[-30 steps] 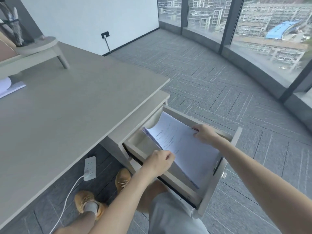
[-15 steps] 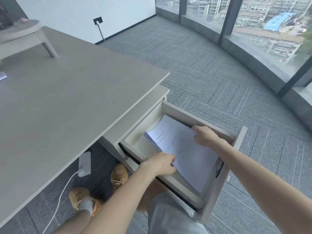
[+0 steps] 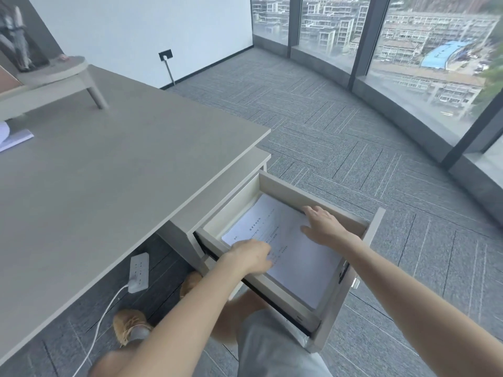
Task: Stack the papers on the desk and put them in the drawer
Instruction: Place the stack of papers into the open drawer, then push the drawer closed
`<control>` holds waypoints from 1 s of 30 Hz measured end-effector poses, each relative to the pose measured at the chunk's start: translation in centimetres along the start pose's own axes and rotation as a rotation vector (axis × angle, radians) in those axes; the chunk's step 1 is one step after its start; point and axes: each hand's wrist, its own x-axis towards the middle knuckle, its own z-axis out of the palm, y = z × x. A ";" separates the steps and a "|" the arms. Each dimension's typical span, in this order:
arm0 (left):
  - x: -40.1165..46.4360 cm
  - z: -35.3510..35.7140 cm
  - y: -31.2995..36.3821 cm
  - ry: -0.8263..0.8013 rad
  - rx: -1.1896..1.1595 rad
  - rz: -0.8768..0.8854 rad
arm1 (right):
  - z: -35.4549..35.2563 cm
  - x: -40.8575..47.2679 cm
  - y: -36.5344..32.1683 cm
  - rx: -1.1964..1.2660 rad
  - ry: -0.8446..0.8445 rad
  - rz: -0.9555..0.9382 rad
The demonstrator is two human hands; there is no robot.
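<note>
A stack of white printed papers [image 3: 302, 257] lies flat on the bottom of the open drawer [image 3: 294, 189], which is pulled out from under the grey desk [image 3: 109, 186]. My left hand [image 3: 251, 258] reaches over the drawer's near wall, its fingers resting on the near edge of the top sheet. My right hand [image 3: 324, 227] is at the far side of the stack, fingers spread, palm down just over the paper. More white paper [image 3: 16, 138] lies at the desk's far left edge, partly cut off by the frame.
A raised grey shelf [image 3: 54, 77] on legs stands at the back left of the desk. Under the desk a white power strip [image 3: 139, 272] with a cable lies on the carpet beside my tan shoes [image 3: 130, 325]. Glass windows curve round the right.
The stack, held tilted above the drawer by both hands, has come down flat onto the drawer bottom. My right hand's fingers have spread; my left hand has slid onto the paper.
</note>
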 end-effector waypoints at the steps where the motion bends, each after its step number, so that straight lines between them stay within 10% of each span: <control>1: -0.2 -0.5 -0.3 0.024 -0.007 -0.009 | -0.2 -0.7 -0.1 0.003 0.007 -0.005; 16: -6.5 -9.0 -3.2 0.494 -0.269 -0.073 | -1.9 -13.3 3.5 0.077 0.277 0.101; 24: -6.9 -9.5 -6.5 0.639 -0.188 -0.101 | -1.4 -14.7 5.9 0.872 0.063 0.350; 30: -5.2 -9.1 -10.8 0.517 -0.001 -0.184 | -0.9 -13.2 4.5 1.029 0.003 0.315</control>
